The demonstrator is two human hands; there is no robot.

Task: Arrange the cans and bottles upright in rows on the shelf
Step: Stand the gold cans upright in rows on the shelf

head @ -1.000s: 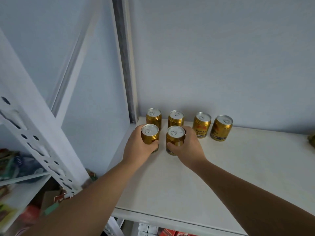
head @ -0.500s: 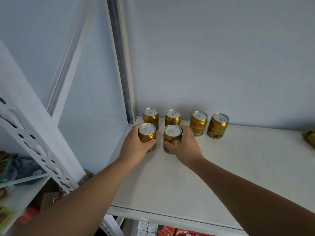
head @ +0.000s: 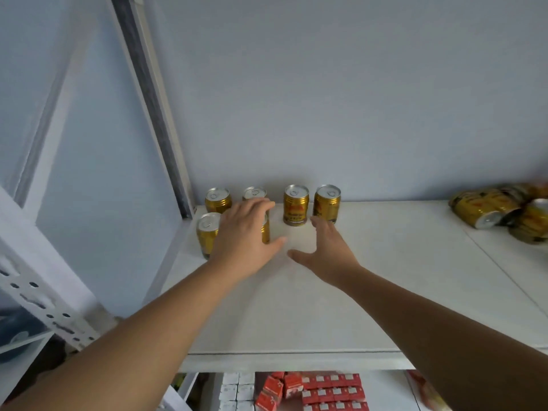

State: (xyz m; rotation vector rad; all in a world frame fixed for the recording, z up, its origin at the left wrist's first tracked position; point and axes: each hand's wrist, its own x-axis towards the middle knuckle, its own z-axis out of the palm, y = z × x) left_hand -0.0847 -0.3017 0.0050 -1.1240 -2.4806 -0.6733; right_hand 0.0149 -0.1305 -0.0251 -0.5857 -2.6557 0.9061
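Well left of both hands stands a perforated post point(head: 44, 304). On the white shelf point(head: 326, 315), the front-left can point(head: 208, 232) stands upright just left of the left hand point(head: 246, 235), with the back-left can point(head: 218, 200) upright behind it. The left hand is released, fingers straight and spread, gripping nothing. It covers the second front can point(head: 266, 229), of which only a sliver shows. Contact cannot be confirmed. The second back can point(head: 254, 193) shows just beyond its fingertips. The right hand point(head: 327, 253) is likewise released, fingers splayed above bare shelf. The third back can point(head: 296, 204) and fourth back can point(head: 327, 203) stand upright just beyond it. Well to its right lies a heap of cans point(head: 489, 209), on their sides. Red cartons point(head: 320, 390) sit below the hands.
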